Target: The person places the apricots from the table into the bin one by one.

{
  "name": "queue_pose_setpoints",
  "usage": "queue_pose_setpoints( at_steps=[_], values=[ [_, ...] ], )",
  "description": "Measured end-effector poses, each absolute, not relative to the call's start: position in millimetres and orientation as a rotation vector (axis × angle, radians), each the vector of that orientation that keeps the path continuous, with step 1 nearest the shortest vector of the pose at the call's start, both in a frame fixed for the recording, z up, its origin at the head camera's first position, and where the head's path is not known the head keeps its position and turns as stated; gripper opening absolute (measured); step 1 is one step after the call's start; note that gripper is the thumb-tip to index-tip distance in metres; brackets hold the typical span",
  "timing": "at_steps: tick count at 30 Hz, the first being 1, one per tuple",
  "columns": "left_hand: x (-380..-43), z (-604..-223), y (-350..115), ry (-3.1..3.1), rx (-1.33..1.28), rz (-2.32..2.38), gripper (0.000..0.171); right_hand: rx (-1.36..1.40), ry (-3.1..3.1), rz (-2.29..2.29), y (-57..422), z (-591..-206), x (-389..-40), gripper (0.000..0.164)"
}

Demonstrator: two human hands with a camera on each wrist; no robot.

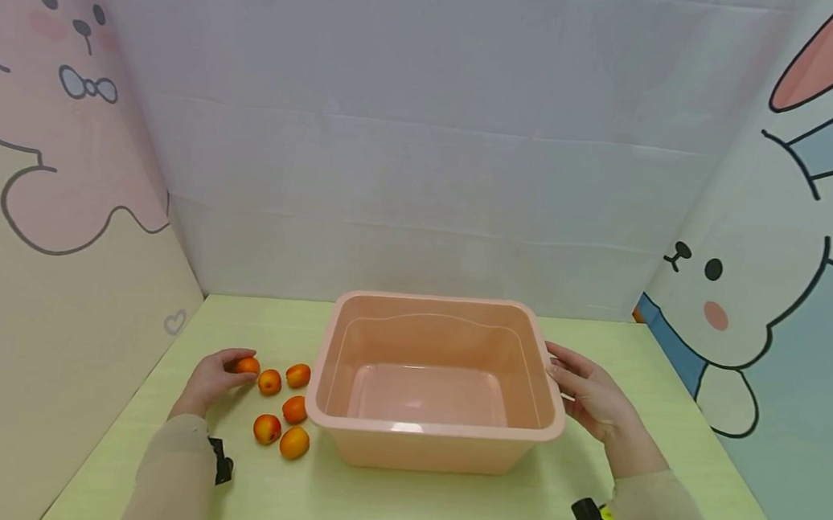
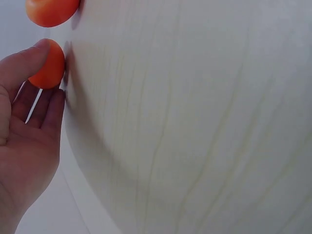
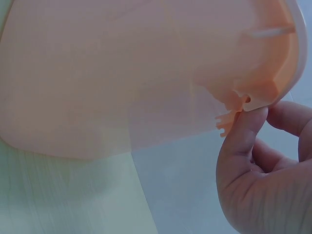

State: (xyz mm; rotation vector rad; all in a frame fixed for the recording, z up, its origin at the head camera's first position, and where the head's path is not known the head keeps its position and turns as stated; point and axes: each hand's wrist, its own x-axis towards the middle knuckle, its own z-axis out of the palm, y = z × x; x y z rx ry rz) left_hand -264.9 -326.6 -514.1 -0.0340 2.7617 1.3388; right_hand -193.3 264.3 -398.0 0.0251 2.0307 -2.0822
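From my seat, the bin [image 1: 429, 395] lies at three o'clock from the left hand [image 1: 214, 381], long axis nine to three, loose fruits [image 1: 267, 429] between. The right hand [image 1: 598, 400] is nearer, pinching the rim [image 1: 434, 430] at the bin's three o'clock. Well apart from it, my left pinches another fruit [image 1: 248, 366] at its two o'clock.

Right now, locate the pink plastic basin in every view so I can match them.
Head: pink plastic basin, lower centre.
Left wrist: not in it.
Right wrist: across the upper picture, right hand at its rim.
Shared landmark: wood-grain tabletop, visible in all three.
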Motion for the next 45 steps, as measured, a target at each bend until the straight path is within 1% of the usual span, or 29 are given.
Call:
queue_pose_setpoints(
  at_steps=[7,12,26,45],
  values=[
    [-260.0,-515.2,-335.4,2.756,-0.081,1.388,0.057,0.038,2.028,-2.078,263.1,-398.6,-193.9,0.066],
    [-258.8,-508.5,-344.0,2.780,-0.061,1.365,0.060,0.056,2.031,-2.076,262.5,-398.3,-193.6,0.067],
    [-265.2,-463.6,-354.4,2.866,0.057,1.318,0.055,0.050,2.031,-2.081,262.5,-397.3,-193.1,0.066],
    [-274.2,-405.2,-341.6,2.959,0.136,1.295,0.053,0.070,2.018,-2.085,263.0,-396.9,-193.7,0.068]
  ],
)
